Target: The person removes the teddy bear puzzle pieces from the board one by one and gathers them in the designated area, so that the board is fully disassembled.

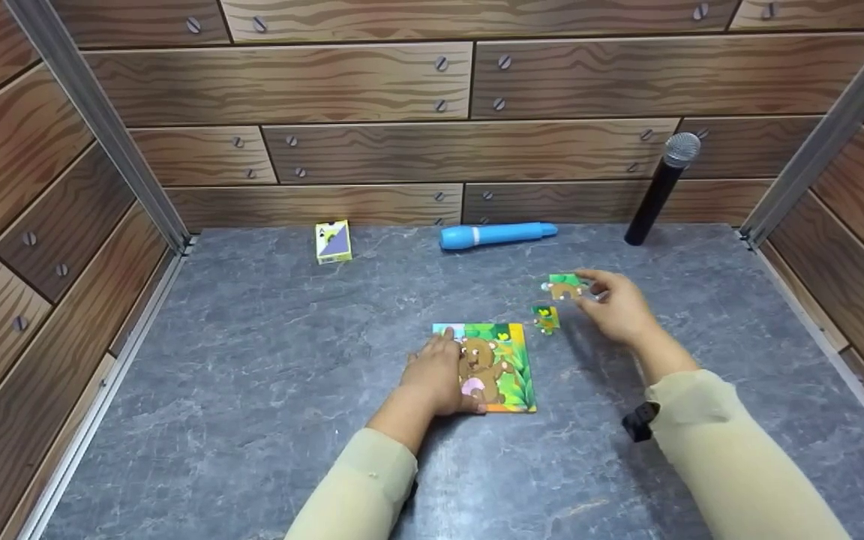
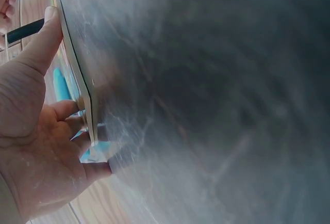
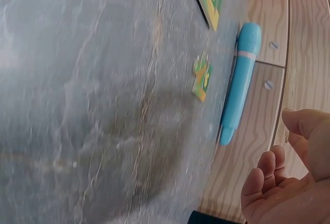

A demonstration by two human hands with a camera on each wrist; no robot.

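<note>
On the grey table point(image 1: 252, 390) the left hand point(image 1: 436, 379) rests with straight fingers on the bear puzzle point(image 1: 496, 367), a loose piece point(image 1: 546, 318) lies just beyond, and the right hand point(image 1: 616, 304) pinches another piece point(image 1: 565, 286) near the blue torch point(image 1: 496, 235).

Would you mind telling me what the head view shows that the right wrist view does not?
Only the head view shows the left hand resting on the bear puzzle, the right hand pinching a puzzle piece, the black microphone and the small yellow box. Only the right wrist view shows the right palm from inside. Both show the blue flashlight, the loose puzzle piece and the grey table.
</note>
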